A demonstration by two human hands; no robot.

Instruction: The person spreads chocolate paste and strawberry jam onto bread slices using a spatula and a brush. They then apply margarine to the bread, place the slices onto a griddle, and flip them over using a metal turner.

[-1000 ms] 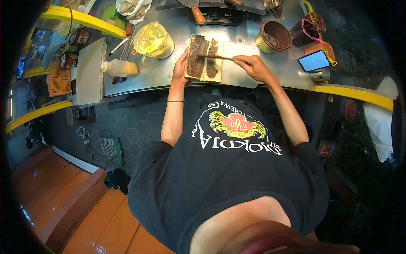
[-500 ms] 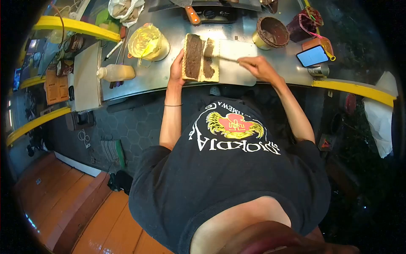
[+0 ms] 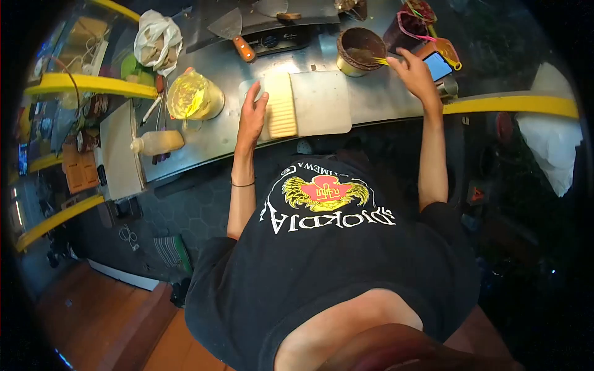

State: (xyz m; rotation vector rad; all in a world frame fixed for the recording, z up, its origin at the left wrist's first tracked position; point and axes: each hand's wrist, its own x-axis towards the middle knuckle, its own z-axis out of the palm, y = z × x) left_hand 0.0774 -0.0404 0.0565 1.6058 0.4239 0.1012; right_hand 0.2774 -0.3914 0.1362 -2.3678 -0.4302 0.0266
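Observation:
A ridged, pale slab of bread (image 3: pixel 280 105) lies closed on the white board (image 3: pixel 322 102), its brown filling out of sight. My left hand (image 3: pixel 252 117) is at the bread's left edge, fingers apart and not wrapped around it. A tub with brown spread (image 3: pixel 361 52) stands farther right, and a yellow-handled tool (image 3: pixel 380 61) leans in it. Beside that handle is my right hand (image 3: pixel 413 75), its fingers apart and holding nothing that I can see.
A yellow-smeared jug (image 3: pixel 195 98) and a capped bottle (image 3: pixel 158 143) stand left. Behind the board are an orange-handled scraper (image 3: pixel 244 48) and a black appliance (image 3: pixel 275 41). A phone (image 3: pixel 437 66) lies at the right, near a yellow rail (image 3: pixel 513 105).
The two coated halves now form one closed slab. My right hand has moved from the bread to the tub, where the tool now rests. My left hand has loosened from the bread.

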